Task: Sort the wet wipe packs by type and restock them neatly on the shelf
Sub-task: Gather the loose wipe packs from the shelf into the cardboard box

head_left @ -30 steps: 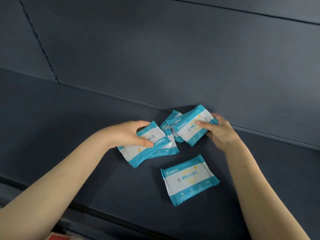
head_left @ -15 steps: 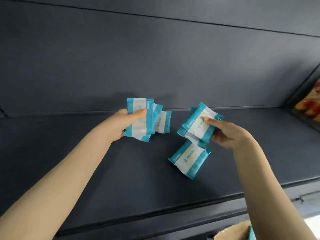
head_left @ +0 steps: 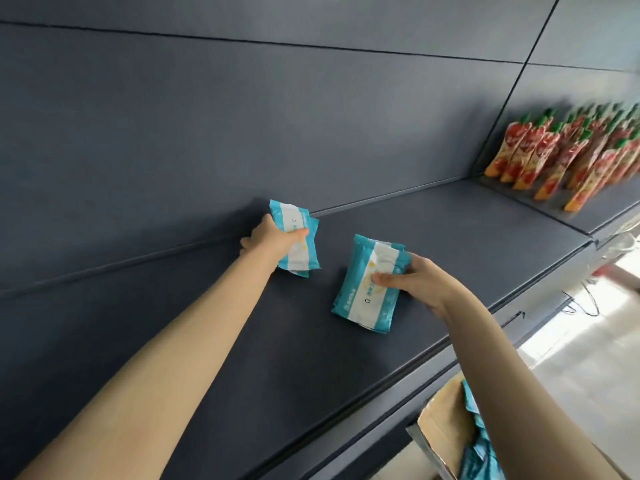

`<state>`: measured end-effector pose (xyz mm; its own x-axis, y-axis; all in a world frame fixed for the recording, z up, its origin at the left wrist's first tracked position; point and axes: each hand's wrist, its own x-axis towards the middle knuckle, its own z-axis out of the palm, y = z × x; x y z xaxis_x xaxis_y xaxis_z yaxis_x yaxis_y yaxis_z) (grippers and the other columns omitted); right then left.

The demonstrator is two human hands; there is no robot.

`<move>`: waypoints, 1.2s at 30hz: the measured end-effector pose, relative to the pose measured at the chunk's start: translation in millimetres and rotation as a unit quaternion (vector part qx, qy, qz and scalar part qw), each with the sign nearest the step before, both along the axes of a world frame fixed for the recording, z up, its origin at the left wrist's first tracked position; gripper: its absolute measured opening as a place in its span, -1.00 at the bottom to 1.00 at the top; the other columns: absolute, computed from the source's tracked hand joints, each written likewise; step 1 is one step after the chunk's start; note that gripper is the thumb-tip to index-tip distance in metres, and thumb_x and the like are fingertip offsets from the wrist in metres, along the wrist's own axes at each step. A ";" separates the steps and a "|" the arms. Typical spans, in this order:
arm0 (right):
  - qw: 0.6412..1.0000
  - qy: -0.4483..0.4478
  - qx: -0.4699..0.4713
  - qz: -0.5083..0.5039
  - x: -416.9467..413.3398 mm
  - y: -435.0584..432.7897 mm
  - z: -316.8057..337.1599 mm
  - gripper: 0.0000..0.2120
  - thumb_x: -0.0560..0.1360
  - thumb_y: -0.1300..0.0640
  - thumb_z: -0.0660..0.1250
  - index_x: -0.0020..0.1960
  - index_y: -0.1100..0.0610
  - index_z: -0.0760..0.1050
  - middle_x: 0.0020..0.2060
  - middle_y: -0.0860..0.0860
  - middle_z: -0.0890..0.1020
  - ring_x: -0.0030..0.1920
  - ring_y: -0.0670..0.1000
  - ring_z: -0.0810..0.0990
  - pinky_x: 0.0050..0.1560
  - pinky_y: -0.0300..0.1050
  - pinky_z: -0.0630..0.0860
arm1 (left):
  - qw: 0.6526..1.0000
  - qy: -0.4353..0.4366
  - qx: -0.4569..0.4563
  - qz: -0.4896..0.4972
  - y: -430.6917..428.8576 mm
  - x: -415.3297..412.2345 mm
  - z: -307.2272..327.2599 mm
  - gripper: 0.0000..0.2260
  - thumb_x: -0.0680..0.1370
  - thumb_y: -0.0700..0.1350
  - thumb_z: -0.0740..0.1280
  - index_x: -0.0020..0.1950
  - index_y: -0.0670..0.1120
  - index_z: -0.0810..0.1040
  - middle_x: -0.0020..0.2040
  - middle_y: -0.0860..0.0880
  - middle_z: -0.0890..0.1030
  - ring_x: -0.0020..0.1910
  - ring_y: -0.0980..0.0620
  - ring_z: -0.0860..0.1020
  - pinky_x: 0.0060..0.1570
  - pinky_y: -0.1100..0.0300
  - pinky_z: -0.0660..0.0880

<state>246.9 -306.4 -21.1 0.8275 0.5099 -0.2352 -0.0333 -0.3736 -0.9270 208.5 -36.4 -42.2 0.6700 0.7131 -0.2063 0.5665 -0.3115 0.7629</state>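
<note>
Two wet wipe stacks: left hand (head_left: 273, 242) grips rear stack (head_left: 299, 258), right hand (head_left: 422, 284) pinches front stack (head_left: 363, 297) on shelf (head_left: 467, 230); square edges, keep types apart before release

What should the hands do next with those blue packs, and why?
Probably set the left stack down against the back wall. The left hand grips it right beside that wall, while the right hand holds the right stack apart, nearer the front of the shelf.
</note>
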 end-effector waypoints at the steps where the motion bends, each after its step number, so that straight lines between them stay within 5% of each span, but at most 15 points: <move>1: 1.000 -0.008 0.003 -0.008 -4.6 0.4 1.0 -0.73 0.44 0.24 0.50 0.11 0.14 0.56 0.00 -0.02 0.73 0.04 -0.02 0.70 0.22 0.02 0.57 | 1.000 -0.011 0.001 -0.004 0.0 1.4 0.4 -0.41 0.27 0.32 0.47 0.17 0.06 0.45 0.18 0.01 0.56 0.20 -0.12 0.45 0.19 -0.04 0.48; 5: 0.998 -0.002 0.035 -0.046 -21.0 1.4 0.4 -0.69 0.47 0.23 0.47 0.16 0.09 0.49 0.04 -0.03 0.70 0.02 -0.05 0.70 0.12 -0.01 0.62 | 0.994 -0.098 -0.037 -0.014 -6.3 0.8 4.7 -0.47 0.34 0.06 0.58 0.20 -0.02 0.46 0.18 -0.02 0.58 0.08 -0.06 0.59 0.03 0.00 0.59; 8: 0.992 0.031 0.092 -0.082 -29.2 -2.4 -2.4 -0.66 0.47 0.27 0.46 0.20 0.11 0.47 0.07 0.05 0.69 0.08 0.03 0.69 0.17 0.11 0.60 | 0.982 -0.170 -0.077 -0.022 -14.6 -4.9 5.7 -0.27 0.36 -0.10 0.59 0.42 0.04 0.30 0.30 -0.01 0.47 0.13 -0.03 0.55 -0.07 0.07 0.55; 11: 0.969 0.087 0.193 -0.131 -36.8 -11.4 -4.9 -0.70 0.48 0.35 0.41 0.16 0.15 0.49 0.07 0.12 0.70 0.03 0.08 0.71 0.07 0.08 0.65 | 0.971 -0.202 -0.132 0.008 -25.4 -17.0 6.9 -0.10 0.36 -0.15 0.60 0.54 0.04 0.13 0.31 0.05 0.43 0.18 0.02 0.51 0.05 0.07 0.53; 16: 0.926 0.134 0.307 -0.176 -42.8 -51.0 -2.0 -0.68 0.56 0.32 0.32 0.29 0.17 0.41 0.13 0.17 0.67 0.07 0.14 0.70 -0.03 0.12 0.67 | 0.957 -0.193 -0.214 0.001 -55.1 -32.0 8.6 -0.67 0.37 -0.10 0.59 0.01 -0.09 0.53 -0.02 -0.05 0.66 -0.13 0.00 0.65 -0.18 0.11 0.60; 21: 0.915 0.098 0.332 -0.206 -51.4 -129.0 5.8 -0.63 0.57 0.29 0.32 0.35 0.17 0.37 0.17 0.19 0.64 0.09 0.15 0.69 -0.03 0.14 0.66 | 0.949 -0.187 -0.243 -0.067 -123.2 -47.8 23.1 -0.53 0.32 0.00 0.60 0.14 -0.14 0.60 -0.01 -0.08 0.70 -0.06 -0.08 0.69 0.02 -0.07 0.62; 26: 0.910 0.081 0.323 -0.249 -71.1 -236.9 9.6 -0.79 0.57 0.20 0.34 0.16 0.03 0.42 0.00 0.10 0.67 -0.05 0.09 0.71 0.01 0.18 0.65 | 0.922 -0.199 -0.285 -0.171 -240.2 -59.6 46.2 -0.70 0.47 -0.12 0.50 0.16 -0.14 0.58 0.02 -0.08 0.70 -0.02 -0.07 0.68 -0.09 0.05 0.61; 29: 0.899 0.089 0.315 -0.290 -82.1 -304.6 7.7 -0.86 0.60 0.20 0.31 0.15 0.08 0.44 -0.15 0.08 0.69 -0.20 0.05 0.72 -0.21 0.05 0.68 | 0.911 -0.186 -0.305 -0.204 -312.6 -60.4 44.4 -0.65 0.48 -0.11 0.49 0.22 -0.17 0.55 0.05 -0.12 0.69 0.00 -0.11 0.68 -0.01 -0.08 0.62; 36: 0.867 0.116 0.295 -0.385 -94.4 -433.4 -33.2 -0.94 0.63 0.22 0.25 0.08 0.14 0.48 -0.11 0.10 0.68 -0.23 0.03 0.70 -0.21 -0.01 0.69 | 0.899 -0.128 -0.348 -0.233 -440.0 -51.2 3.0 -0.73 0.54 -0.09 0.42 0.18 -0.18 0.58 0.05 -0.14 0.69 -0.06 -0.05 0.68 -0.18 0.10 0.64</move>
